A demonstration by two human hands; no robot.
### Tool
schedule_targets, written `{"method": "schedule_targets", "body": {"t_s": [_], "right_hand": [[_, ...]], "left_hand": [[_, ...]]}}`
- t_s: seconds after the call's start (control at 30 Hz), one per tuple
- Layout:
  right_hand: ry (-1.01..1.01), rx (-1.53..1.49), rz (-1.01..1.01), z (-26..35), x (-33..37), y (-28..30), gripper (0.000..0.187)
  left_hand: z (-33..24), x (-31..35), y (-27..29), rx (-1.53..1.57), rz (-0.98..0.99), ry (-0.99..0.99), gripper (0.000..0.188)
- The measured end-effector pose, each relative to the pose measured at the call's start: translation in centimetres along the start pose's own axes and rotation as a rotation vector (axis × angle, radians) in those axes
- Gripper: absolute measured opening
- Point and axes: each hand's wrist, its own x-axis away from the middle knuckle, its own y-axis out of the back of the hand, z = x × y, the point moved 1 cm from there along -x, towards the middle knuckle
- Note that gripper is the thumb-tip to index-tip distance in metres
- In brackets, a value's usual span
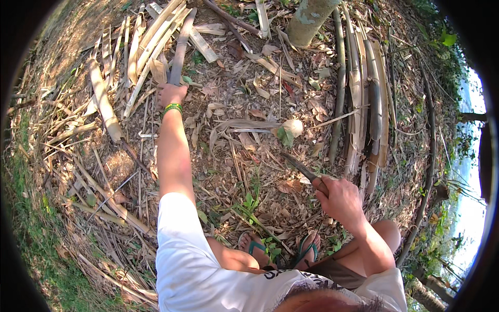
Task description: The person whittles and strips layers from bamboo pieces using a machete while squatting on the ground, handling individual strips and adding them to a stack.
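Note:
My left hand (172, 94), with a green and yellow band at its wrist, reaches far out at the upper left. Its fingers are closed on the near end of a grey-brown bamboo piece (182, 49), which points away from me. Pale split bamboo strips (156, 44) lie just left of that piece. Close in front of my right knee, my right hand (340, 200) grips a knife by its brown handle. The knife's dark blade (299, 165) points forward and left, above the leaf litter and apart from the bamboo. A pale rounded object (292, 128) lies beyond the blade tip.
Long bamboo lengths (371, 93) lie in a bundle on the right. A tree trunk (310, 21) rises at the far middle. Thick bamboo pieces (104, 101) and scattered sticks cover the left. My sandalled feet (306, 249) are on leaf-strewn ground.

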Motion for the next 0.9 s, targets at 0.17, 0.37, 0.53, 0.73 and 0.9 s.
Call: {"method": "schedule_targets", "body": {"t_s": [0.17, 0.37, 0.53, 0.73, 0.9], "right_hand": [[-0.001, -0.001, 0.004, -1.6, 0.0, -0.3, 0.02], [0.078, -0.025, -0.018, -2.1, -0.1, -0.1, 0.014], [0.077, 0.012, 0.002, -3.2, 0.1, 0.6, 0.012], [0.093, -0.027, 0.033, -3.9, -0.5, 0.8, 0.018], [0.136, -0.064, 0.008, -4.0, -0.8, -0.3, 0.014]], "left_hand": [[0.1, 1.7, -0.8, -0.03, -0.021, -0.004, 0.085], [6.6, -0.4, 3.1, 0.026, 0.089, -0.201, 0.07], [9.6, 4.3, 6.7, 0.074, 0.165, -0.233, 0.056], [15.2, 13.2, 13.3, 0.303, 0.15, -0.181, 0.053], [19.6, 21.5, 20.6, -0.297, 0.032, -0.136, 0.068]]}}
